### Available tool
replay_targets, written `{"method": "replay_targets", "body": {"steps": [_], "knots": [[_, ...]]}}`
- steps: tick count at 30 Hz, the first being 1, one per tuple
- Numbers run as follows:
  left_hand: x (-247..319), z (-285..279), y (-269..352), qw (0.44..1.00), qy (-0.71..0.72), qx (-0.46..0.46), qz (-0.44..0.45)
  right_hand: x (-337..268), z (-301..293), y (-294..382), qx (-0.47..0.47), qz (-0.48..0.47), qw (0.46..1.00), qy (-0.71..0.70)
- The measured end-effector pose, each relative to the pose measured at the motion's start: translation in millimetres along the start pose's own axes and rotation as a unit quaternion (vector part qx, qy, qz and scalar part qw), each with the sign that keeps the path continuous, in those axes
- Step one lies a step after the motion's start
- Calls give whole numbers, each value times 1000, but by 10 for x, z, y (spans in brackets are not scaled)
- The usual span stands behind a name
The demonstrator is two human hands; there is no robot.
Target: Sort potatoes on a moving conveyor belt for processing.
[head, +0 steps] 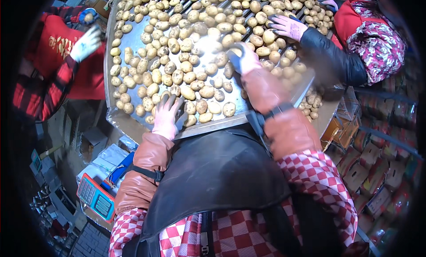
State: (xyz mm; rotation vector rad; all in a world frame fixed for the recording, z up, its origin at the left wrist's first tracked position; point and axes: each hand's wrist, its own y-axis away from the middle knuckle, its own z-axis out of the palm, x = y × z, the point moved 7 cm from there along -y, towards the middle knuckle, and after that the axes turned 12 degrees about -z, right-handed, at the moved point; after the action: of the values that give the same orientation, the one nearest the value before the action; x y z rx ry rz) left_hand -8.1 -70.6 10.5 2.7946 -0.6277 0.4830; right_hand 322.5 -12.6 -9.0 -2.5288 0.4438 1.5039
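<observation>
Many potatoes lie loose over a metal sorting table in front of me. My left hand, in a pink glove with dark fingers, rests at the near edge with its fingers spread against potatoes; whether it grips one is hidden. Farther forward and to the right, my right hand, gloved alike and blurred, curls around a pale potato. Brown sleeve covers with dark straps cover both my forearms. A bright glare hides some potatoes beyond the right hand.
At the left stands a co-worker in a red apron, with a white-gloved hand beside the table. Another co-worker's pink-gloved hand touches potatoes at the right. A digital scale sits lower left; stacked cartons stand at the right.
</observation>
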Motion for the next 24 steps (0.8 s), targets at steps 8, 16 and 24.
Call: {"method": "replay_targets", "body": {"steps": [8, 16, 24], "knots": [[-100, 62, -47, 1000, -4, 15, 20, 436, -2071, 1674, 307, 61, 949, 40], [-7, 72, -74, 1000, -15, -4, 10, 367, -1039, 493, -33, 145, 949, 277], [-10, 147, -34, 1000, -28, 13, -1, 239, -445, 444, -120, 179, 928, 303]]}}
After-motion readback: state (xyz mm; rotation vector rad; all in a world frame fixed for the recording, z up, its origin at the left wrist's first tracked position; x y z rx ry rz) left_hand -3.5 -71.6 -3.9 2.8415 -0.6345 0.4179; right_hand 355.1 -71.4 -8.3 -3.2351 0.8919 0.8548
